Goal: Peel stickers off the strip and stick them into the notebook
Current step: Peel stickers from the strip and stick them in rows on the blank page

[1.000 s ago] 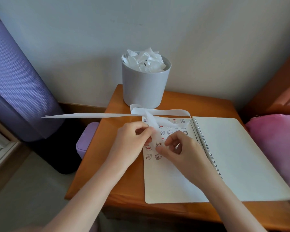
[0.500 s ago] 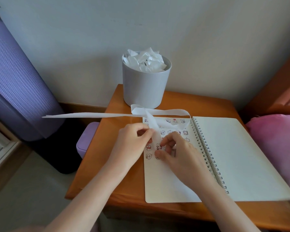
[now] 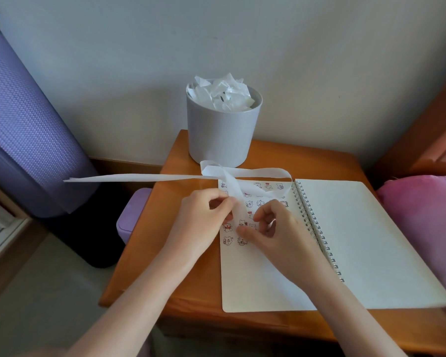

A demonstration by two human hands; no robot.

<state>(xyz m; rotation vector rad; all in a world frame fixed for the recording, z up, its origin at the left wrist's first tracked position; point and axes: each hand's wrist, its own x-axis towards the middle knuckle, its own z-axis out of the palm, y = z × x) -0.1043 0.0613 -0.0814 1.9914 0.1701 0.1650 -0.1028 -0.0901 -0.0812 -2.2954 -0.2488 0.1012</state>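
A spiral notebook (image 3: 358,243) lies open on the wooden table (image 3: 150,256). Its left page carries several small bear stickers (image 3: 227,239) in rows. A long white sticker strip (image 3: 139,177) loops over the page top and sticks out far to the left. My left hand (image 3: 201,217) pinches the strip's near end over the page. My right hand (image 3: 273,233) is beside it, thumb tip down on the page among the stickers, fingers curled near the strip's end. Whether a sticker is under the thumb is hidden.
A grey bin (image 3: 223,132) full of crumpled white backing paper stands at the table's back edge. A purple rolled mat (image 3: 23,130) leans at the left, a small purple box (image 3: 130,215) sits by the table's left side, and pink fabric (image 3: 422,222) lies at the right.
My right hand has slid slightly left and down on the page, its thumb now pressing among the lower stickers. The left hand and the strip have barely moved.
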